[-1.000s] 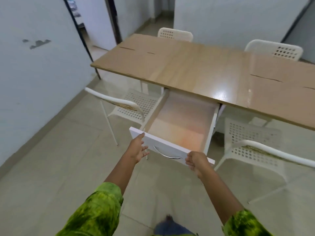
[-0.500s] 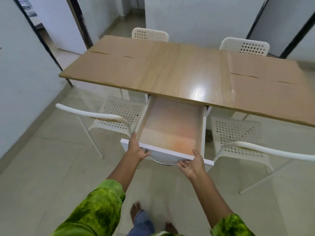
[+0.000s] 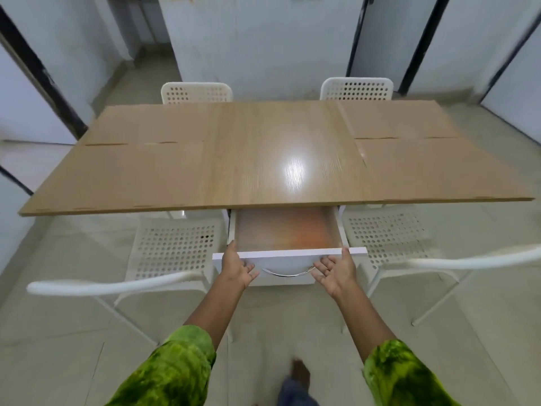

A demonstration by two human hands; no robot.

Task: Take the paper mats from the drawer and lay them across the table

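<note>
Across the table, brown mats already lie flat at both ends, likely light, floppy and easily creased, best lifted by an edge, while left hand and right hand press loosely spread fingers against the open drawer.

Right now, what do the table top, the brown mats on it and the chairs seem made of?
Table top: wood-grain board, probably laminate, glossy; a bright glare shows on it. Mats: matte brown paper or thin card, no shine. Chairs: white perforated seats, likely plastic, on thin legs, perhaps painted metal.
</note>
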